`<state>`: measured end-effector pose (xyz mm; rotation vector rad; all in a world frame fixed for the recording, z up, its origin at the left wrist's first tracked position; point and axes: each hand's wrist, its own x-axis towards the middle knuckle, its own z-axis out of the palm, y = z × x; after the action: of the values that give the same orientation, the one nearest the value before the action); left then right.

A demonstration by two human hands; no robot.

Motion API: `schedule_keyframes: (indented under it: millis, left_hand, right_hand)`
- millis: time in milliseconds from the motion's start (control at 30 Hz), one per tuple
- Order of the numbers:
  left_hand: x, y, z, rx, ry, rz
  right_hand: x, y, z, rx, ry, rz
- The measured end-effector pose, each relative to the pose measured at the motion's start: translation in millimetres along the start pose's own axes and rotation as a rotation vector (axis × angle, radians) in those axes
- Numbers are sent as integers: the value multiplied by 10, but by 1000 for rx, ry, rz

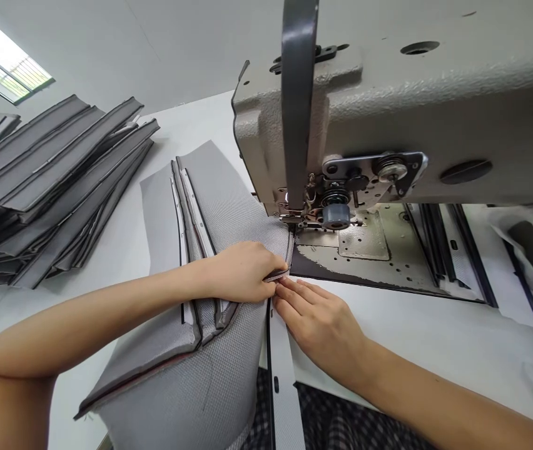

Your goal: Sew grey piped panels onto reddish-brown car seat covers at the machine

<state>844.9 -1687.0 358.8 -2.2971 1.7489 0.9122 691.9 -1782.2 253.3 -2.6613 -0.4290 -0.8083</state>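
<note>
- My left hand (243,272) pinches the edge of the grey fabric (243,219) between thumb and fingers.
- My right hand (320,322) sits just beside it, fingertips at the top of a white strip (285,369); its thumb is hidden, so I can't tell whether it grips.
- I see the fabric spread on the table (402,322), its right edge by the sewing machine (388,131).
- I have stacked grey panels (60,175) at far left.

The panel (233,356) was woven of matt, coarse cloth; the sewing machine (388,112) was coated in pebbled, faintly glossy paint.
</note>
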Motion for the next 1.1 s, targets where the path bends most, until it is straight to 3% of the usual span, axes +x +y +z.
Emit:
schedule_keyframes:
  millis: [233, 333, 600, 1100]
  left_hand:
    - [-50, 6, 77, 145, 84, -18]
    - [-52, -24, 133, 115, 158, 24]
    - [-28, -116, 221, -1, 219, 58]
    - [17, -139, 228, 20, 210, 124]
  right_hand:
    - [9, -11, -9, 9, -13, 3]
    - [4, -13, -8, -5, -24, -5]
    - [-5, 43, -52, 14, -37, -59]
    - [-3, 15, -43, -3, -31, -27]
